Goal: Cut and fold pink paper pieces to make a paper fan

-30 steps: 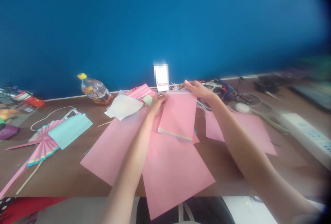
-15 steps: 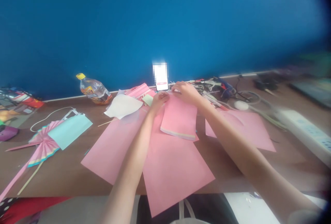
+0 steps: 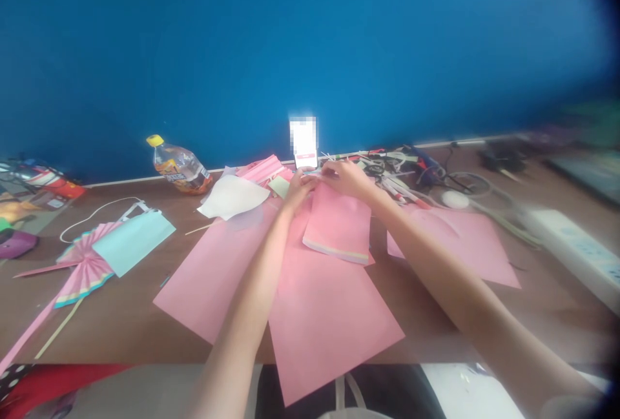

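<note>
Both hands meet at the far edge of a pink paper sheet (image 3: 339, 222) that has pale blue and yellow stripes along its near edge. My left hand (image 3: 300, 188) is closed on that sheet's far left corner. My right hand (image 3: 345, 177) has its fingers bent and pinched on the same far edge, a little to the right. Under the striped sheet lies a large plain pink sheet (image 3: 329, 316), which hangs over the table's front edge. Another pink sheet (image 3: 208, 277) lies partly behind my left forearm.
A phone (image 3: 305, 148) leans on the blue wall. Left are a bottle (image 3: 179, 167), a white paper (image 3: 232, 196), a pleated pink fan (image 3: 90, 264) and a light-blue sheet (image 3: 135, 243). Right are a pink sheet (image 3: 465, 248), cables and a power strip (image 3: 576, 251).
The fingers of my right hand have drawn down and closer to my left hand at the striped sheet's far edge. The view has shifted slightly; the other papers have stayed put.
</note>
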`<state>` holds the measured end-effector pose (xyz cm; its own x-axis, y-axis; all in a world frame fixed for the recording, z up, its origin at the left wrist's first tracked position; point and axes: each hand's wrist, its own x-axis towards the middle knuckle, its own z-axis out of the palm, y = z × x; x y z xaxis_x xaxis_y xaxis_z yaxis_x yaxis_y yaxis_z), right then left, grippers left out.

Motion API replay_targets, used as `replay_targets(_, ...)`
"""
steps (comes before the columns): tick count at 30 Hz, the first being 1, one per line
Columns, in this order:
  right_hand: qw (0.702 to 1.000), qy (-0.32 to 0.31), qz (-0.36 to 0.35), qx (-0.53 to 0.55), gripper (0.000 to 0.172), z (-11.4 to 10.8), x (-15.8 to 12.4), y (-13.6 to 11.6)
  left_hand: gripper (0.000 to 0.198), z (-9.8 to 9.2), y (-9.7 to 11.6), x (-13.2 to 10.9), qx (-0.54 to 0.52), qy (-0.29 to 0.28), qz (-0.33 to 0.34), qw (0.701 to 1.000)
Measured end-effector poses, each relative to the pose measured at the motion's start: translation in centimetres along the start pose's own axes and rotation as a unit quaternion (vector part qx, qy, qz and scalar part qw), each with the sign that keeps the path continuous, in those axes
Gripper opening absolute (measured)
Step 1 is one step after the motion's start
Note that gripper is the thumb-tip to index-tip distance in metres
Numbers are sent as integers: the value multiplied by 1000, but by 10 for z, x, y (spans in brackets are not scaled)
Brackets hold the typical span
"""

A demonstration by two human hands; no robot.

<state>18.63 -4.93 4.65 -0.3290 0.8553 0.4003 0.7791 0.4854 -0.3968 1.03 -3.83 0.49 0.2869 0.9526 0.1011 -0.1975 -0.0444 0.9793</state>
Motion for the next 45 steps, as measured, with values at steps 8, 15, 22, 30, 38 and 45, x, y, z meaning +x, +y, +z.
replay_targets(8,999,-42,13,-30,23,-3,-1,-6,40,3,0,-2,28,-18,21,999)
replay_targets(15,988,-84,-6,-130,29,-5,-3,-7,39,4,7,-5,55,-53,-6,997)
replay_targets(22,975,-130,-11,-180,37,-4,-5,-7,35,2,11,-5,65,-64,-13,996)
replay_targets(30,992,-83,-15,-95,27,3,-2,3,35,1,9,-4,61,-71,-3,996)
replay_targets(38,996,-82,-23,6,23,-1,-3,6,36,2,5,-4,53,-64,4,997)
replay_targets(45,996,-81,-35,31,22,-4,-3,7,39,3,5,-5,43,-69,0,997)
